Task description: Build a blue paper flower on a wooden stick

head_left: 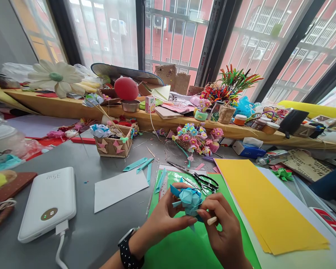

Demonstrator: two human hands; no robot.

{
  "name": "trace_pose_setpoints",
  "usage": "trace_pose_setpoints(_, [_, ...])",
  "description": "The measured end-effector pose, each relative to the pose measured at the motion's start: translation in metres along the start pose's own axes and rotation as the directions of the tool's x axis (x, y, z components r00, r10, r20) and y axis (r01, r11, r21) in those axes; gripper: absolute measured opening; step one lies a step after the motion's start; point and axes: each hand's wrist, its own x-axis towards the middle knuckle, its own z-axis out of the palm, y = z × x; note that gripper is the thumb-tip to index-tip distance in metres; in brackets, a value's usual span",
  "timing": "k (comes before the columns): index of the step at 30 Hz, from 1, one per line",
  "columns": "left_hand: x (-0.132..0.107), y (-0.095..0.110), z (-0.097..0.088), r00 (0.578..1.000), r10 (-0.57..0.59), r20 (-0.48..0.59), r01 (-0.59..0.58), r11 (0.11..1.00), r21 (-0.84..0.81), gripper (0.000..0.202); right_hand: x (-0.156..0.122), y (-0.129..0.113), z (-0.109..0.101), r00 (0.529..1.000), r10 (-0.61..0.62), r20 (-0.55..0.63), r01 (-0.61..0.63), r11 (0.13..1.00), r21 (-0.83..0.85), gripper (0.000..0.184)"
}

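Note:
A blue folded-paper flower is held up over the green mat, between my two hands. My left hand is closed around its left and lower side, thumb beneath. My right hand pinches its right edge with thumb and fingertips. A pale thin wooden stick juts out from between the right fingers; its other end is hidden. Just behind the flower, black-handled scissors lie on the green mat. Folded blue paper strips rest on the grey table, left of the mat.
A white sheet and a white power bank with a cable lie left. Yellow paper is stacked at right. Behind stand a cardboard box with paper flowers and a bunch of small flowers. A cluttered ledge runs under the windows.

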Motion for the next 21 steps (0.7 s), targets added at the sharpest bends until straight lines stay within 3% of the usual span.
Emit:
trace_pose_setpoints(5, [0.0, -0.0062, 0.0006, 0.996, 0.087, 0.026, -0.088, 0.996, 0.019, 0.051, 0.0027, 0.0027, -0.0022, 0.999, -0.021, 0.025, 0.021, 1.0, -0.016, 0.013])
trace_pose_setpoints(9, [-0.0003, -0.0027, 0.0021, 0.995, 0.064, 0.071, -0.068, 0.996, 0.057, 0.068, 0.0025, 0.0021, -0.0022, 0.998, 0.053, -0.04, -0.054, 0.998, -0.017, 0.013])
trace_pose_setpoints(12, [0.0005, 0.0014, 0.0002, 0.996, 0.078, -0.041, -0.065, 0.966, 0.25, 0.079, 0.0025, -0.0004, -0.003, 0.988, 0.111, -0.111, -0.116, 0.993, -0.034, 0.013])
trace_pose_setpoints(14, [0.0008, 0.0027, -0.0017, 0.968, 0.177, -0.179, -0.087, 0.902, 0.423, 0.071, 0.0028, -0.0024, -0.0035, 0.98, 0.121, -0.158, -0.131, 0.99, -0.057, 0.014])
trace_pose_setpoints(16, [0.0, 0.0024, -0.0025, 0.918, 0.327, -0.223, -0.145, 0.802, 0.579, 0.052, 0.0029, -0.0038, -0.0036, 0.974, 0.12, -0.191, -0.137, 0.988, -0.074, 0.014])
trace_pose_setpoints(18, [-0.0023, 0.0008, -0.0018, 0.891, 0.434, -0.135, -0.229, 0.686, 0.691, 0.035, 0.0028, -0.0043, -0.0031, 0.974, 0.11, -0.197, -0.128, 0.988, -0.082, 0.013])
trace_pose_setpoints(21, [-0.0067, -0.002, 0.001, 0.876, 0.478, 0.057, -0.349, 0.549, 0.76, 0.017, 0.002, -0.0036, -0.0018, 0.985, 0.079, -0.151, -0.092, 0.992, -0.086, 0.013])
